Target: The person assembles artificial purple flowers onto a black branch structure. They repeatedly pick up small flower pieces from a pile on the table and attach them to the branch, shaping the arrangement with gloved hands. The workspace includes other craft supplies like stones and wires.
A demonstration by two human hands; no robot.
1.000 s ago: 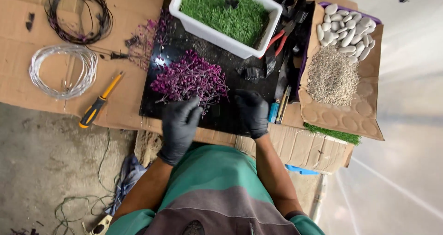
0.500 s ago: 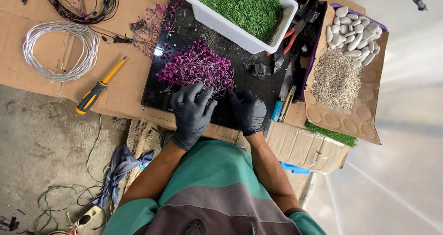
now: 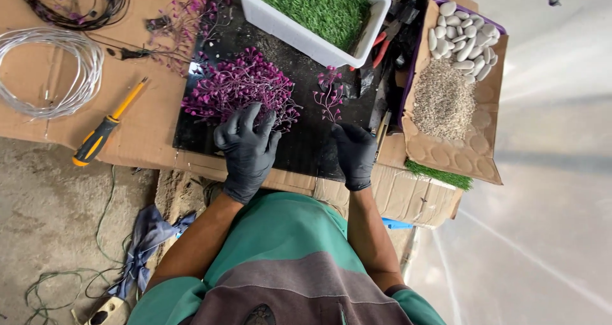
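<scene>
Both my hands wear black gloves. My left hand (image 3: 247, 147) lies with fingers spread on the near edge of a bunch of purple artificial flowers (image 3: 239, 89), which rests on a black mat (image 3: 306, 146). My right hand (image 3: 355, 153) rests on the mat, fingers curled, just below a small separate purple sprig (image 3: 330, 96). Whether it pinches the sprig's stem is unclear. A white tub (image 3: 299, 35) filled with green artificial grass stands behind the flowers.
A yellow-and-black screwdriver (image 3: 105, 130) and coils of clear tubing (image 3: 48, 70) and dark wire (image 3: 76, 6) lie on cardboard to the left. Red-handled pliers (image 3: 381, 47) lie beside the tub. A cardboard box (image 3: 459, 153) with white stones and gravel is at right. The table's near edge drops to concrete floor.
My left hand has opened its fingers over the flower bunch. A small sprig now lies apart from the bunch, above my right hand, which shifted right.
</scene>
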